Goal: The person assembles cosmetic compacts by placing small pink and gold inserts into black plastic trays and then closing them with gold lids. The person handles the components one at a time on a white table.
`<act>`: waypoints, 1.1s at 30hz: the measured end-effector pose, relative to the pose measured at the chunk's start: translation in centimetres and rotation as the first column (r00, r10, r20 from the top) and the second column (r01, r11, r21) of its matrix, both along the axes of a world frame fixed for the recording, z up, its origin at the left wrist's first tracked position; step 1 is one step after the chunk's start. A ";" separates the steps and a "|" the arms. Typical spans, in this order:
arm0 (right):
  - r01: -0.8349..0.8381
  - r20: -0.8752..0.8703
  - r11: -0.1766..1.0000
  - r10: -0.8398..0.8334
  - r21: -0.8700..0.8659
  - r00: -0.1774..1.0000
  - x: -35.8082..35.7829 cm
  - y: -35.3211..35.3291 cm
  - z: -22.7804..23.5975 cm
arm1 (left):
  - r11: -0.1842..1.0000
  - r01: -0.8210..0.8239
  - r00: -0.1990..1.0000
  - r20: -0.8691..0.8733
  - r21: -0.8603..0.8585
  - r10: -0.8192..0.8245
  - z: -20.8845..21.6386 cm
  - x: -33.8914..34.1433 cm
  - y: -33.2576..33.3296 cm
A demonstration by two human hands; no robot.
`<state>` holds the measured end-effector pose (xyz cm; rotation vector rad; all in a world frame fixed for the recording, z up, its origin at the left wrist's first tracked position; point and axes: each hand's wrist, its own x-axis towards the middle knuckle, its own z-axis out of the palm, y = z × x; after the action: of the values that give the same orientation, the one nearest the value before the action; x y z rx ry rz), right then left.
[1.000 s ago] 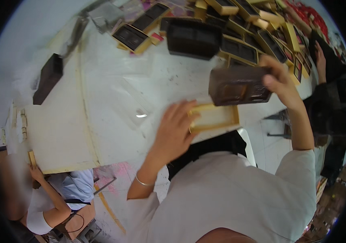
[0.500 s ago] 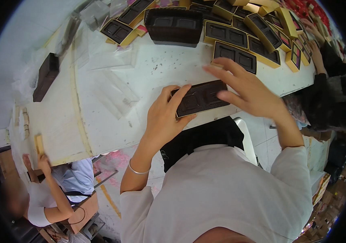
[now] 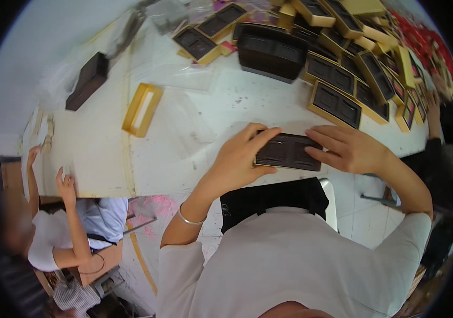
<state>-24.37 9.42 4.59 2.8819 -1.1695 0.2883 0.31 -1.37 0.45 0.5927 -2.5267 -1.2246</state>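
Note:
Close in front of me, a small gold-edged box with a dark brown compartmented tray (image 3: 288, 150) lies level at the table's near edge. My left hand (image 3: 245, 153) is closed round its left end, thumb and fingers on the two long sides. Over the right end, the fingers of my right hand (image 3: 345, 148) lie stretched out, their tips touching the tray's top. The underside of the box is hidden. Beyond my hands stands a stack of nested dark trays (image 3: 271, 53).
Many gold boxes with dark trays (image 3: 335, 103) are heaped at the far right. An empty gold box frame (image 3: 143, 110) lies at left, near clear plastic sheets (image 3: 184, 119) and a dark block-shaped stack (image 3: 89, 79). One co-worker's hand (image 3: 66, 185) is at the left edge; another person's arm (image 3: 434, 114) is at right.
My right hand has come down onto the tray. A gold box frame now lies on the left of the table, and the left co-worker's hand is empty. The whole view has shifted.

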 end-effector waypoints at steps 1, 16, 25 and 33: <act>-0.016 -0.042 0.999 0.014 -0.044 0.999 0.0 -0.2 -0.4 | 1.000 0.014 1.000 -0.018 -0.016 -0.014 0.0 -0.1 -0.1; 0.366 0.137 0.920 -0.384 0.139 0.913 2.9 3.3 -5.0 | 0.945 -0.095 0.995 -0.028 -0.314 0.091 0.0 0.7 1.9; 0.713 0.368 0.588 -0.611 -0.382 0.701 -4.6 -2.5 4.7 | 0.331 -0.683 0.595 -0.232 -0.651 0.770 1.0 10.9 -8.3; 0.532 0.283 0.830 -0.477 -0.165 0.832 -0.9 -10.3 0.0 | 0.337 -0.665 0.469 -0.021 -0.667 0.883 0.3 15.0 -10.4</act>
<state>-25.31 -0.93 4.60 2.2614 -1.7466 0.6993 15.35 -11.81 0.79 1.7068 -2.0777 0.0968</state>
